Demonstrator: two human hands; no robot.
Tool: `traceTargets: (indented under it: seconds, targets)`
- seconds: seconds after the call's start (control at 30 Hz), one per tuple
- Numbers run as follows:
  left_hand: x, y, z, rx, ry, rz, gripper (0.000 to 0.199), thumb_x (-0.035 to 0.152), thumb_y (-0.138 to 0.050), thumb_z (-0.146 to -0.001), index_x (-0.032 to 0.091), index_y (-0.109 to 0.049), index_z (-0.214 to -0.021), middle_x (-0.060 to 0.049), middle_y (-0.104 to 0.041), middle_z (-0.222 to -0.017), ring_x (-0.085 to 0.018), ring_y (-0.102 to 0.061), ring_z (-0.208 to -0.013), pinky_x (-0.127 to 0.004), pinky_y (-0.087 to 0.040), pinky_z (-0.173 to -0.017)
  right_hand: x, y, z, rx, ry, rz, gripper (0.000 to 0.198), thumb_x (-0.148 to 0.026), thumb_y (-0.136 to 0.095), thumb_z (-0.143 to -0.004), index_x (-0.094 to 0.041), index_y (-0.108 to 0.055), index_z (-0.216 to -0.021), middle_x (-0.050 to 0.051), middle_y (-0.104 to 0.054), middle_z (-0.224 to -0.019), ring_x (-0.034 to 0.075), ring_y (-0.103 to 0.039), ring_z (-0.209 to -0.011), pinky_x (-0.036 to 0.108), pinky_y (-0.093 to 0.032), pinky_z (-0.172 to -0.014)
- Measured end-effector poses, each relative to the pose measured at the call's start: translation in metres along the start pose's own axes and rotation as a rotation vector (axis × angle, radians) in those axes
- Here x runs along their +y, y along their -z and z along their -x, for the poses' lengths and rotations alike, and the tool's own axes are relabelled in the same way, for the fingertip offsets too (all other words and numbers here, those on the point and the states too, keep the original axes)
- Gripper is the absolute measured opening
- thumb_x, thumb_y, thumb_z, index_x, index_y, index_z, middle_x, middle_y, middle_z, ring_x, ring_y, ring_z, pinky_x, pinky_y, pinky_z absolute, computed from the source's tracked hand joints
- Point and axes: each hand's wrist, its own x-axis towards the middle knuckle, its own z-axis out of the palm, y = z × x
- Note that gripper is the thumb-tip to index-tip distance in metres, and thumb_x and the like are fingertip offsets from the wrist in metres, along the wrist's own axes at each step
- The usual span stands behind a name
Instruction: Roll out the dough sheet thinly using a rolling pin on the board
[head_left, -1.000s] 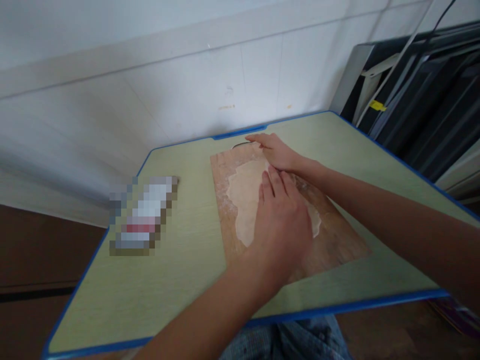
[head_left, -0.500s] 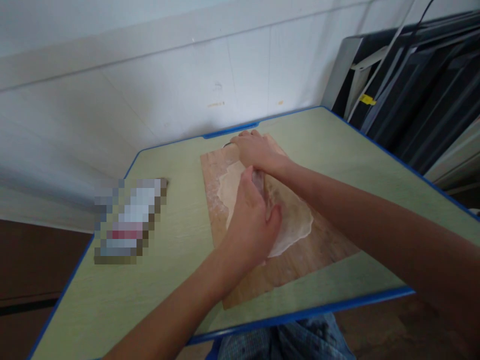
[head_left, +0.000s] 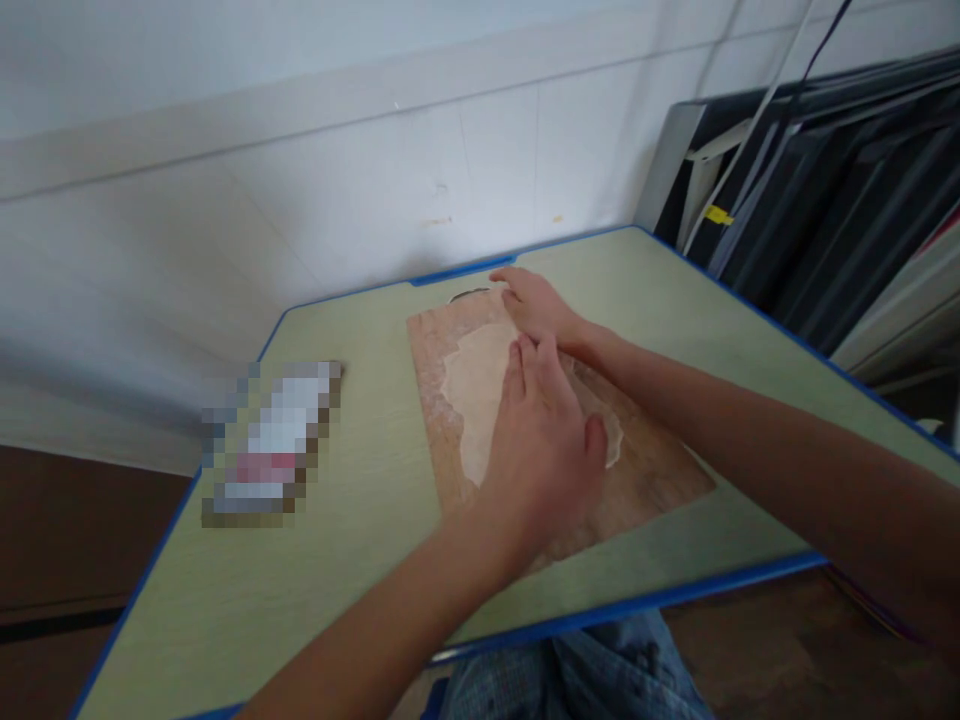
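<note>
Fingers (head_left: pixel 528 368) of two hands (head_left: pixel 541 440) (head_left: pixel 546 308), one dough sheet (head_left: pixel 474 385)

Dough (head_left: pixel 472 395) lies on a board (head_left: pixel 652 500) atop a table (head_left: pixel 300 570) — a blurred object (head_left: pixel 281 425) left, panels (head_left: pixel 817 190) beyond at right, a wall (head_left: pixel 495 170) behind.

Lettering and Labels: None Legible

1. Oblong white-and-red object (head_left: pixel 281 425), pixelated, lying on the pale green, blue-edged tabletop (head_left: pixel 360 480); any print unreadable.
2. Small yellow tag (head_left: pixel 718 215), near stacked dark grey panels (head_left: pixel 817 200); too small to read.
3. Faint brownish marks (head_left: pixel 436 221) on white panelled wall (head_left: pixel 337 190); indecipherable.
</note>
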Motion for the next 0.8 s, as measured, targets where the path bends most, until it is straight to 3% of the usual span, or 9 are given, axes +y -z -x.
traceTargets:
  seconds: [0.13, 0.23, 0.33, 0.43, 0.5, 0.6, 0.8]
  targets:
    - [-0.017, 0.022, 0.004, -0.079, -0.015, 0.133, 0.061, 0.020, -0.039, -0.086, 0.007, -0.015, -0.140, -0.025, -0.030, -0.149, -0.029, -0.025, -0.143, -0.050, -0.023, -0.117, -0.008, 0.035, 0.038, 0.128, 0.009, 0.008, 0.042, -0.006, -0.043, -0.077, -0.011, -0.057, -0.117, 0.017, -0.062, -0.122, 0.026, -0.058, -0.112, 0.045, -0.046, -0.093]
    - [-0.031, 0.047, -0.013, -0.109, -0.016, 0.156, 0.049, 0.022, -0.038, -0.088, 0.011, -0.026, -0.134, -0.020, -0.044, -0.141, -0.025, -0.042, -0.134, -0.047, -0.031, -0.113, -0.028, 0.067, 0.089, 0.215, 0.211, -0.054, 0.025, -0.007, -0.046, -0.079, -0.015, -0.061, -0.098, 0.012, -0.067, -0.101, 0.022, -0.062, -0.096, 0.038, -0.051, -0.082]
    - [-0.039, 0.058, -0.049, -0.076, -0.025, 0.023, 0.040, 0.021, -0.043, -0.086, 0.013, -0.038, -0.125, -0.016, -0.049, -0.136, -0.026, -0.045, -0.130, -0.046, -0.033, -0.111, -0.061, 0.079, 0.133, 0.004, 0.413, -0.004, 0.021, -0.009, -0.044, -0.088, -0.014, -0.063, -0.094, 0.013, -0.068, -0.103, 0.020, -0.063, -0.097, 0.034, -0.052, -0.082]
    - [-0.042, 0.047, -0.087, -0.088, -0.003, -0.143, 0.032, 0.017, -0.045, -0.086, 0.012, -0.047, -0.118, -0.015, -0.049, -0.136, -0.028, -0.043, -0.131, -0.046, -0.029, -0.112, -0.094, 0.066, 0.154, -0.167, 0.560, 0.098, 0.029, -0.021, -0.045, -0.095, -0.008, -0.061, -0.114, 0.016, -0.065, -0.120, 0.023, -0.058, -0.113, 0.041, -0.045, -0.098]
    - [-0.043, 0.033, -0.105, -0.115, 0.010, -0.165, 0.033, 0.013, -0.047, -0.083, 0.010, -0.050, -0.116, -0.018, -0.046, -0.139, -0.030, -0.036, -0.136, -0.046, -0.026, -0.114, -0.111, 0.052, 0.157, -0.228, 0.540, 0.134, 0.043, -0.037, -0.050, -0.094, -0.007, -0.058, -0.123, 0.015, -0.060, -0.130, 0.026, -0.049, -0.125, 0.043, -0.035, -0.109]
    - [-0.051, 0.019, -0.119, -0.162, 0.038, -0.153, 0.037, 0.009, -0.046, -0.080, 0.009, -0.053, -0.117, -0.019, -0.042, -0.144, -0.029, -0.027, -0.142, -0.042, -0.024, -0.116, -0.126, 0.036, 0.157, -0.239, 0.396, 0.140, 0.057, -0.052, -0.052, -0.089, -0.006, -0.058, -0.123, 0.013, -0.060, -0.130, 0.026, -0.046, -0.127, 0.039, -0.027, -0.115]
    - [-0.076, 0.031, -0.118, -0.213, 0.035, -0.121, 0.051, 0.020, -0.040, -0.086, 0.011, -0.039, -0.137, -0.016, -0.029, -0.154, -0.023, -0.018, -0.146, -0.038, -0.021, -0.117, -0.144, 0.015, 0.156, -0.181, 0.263, 0.175, 0.056, -0.047, -0.054, -0.089, -0.006, -0.056, -0.126, 0.016, -0.058, -0.133, 0.026, -0.048, -0.127, 0.041, -0.028, -0.114]
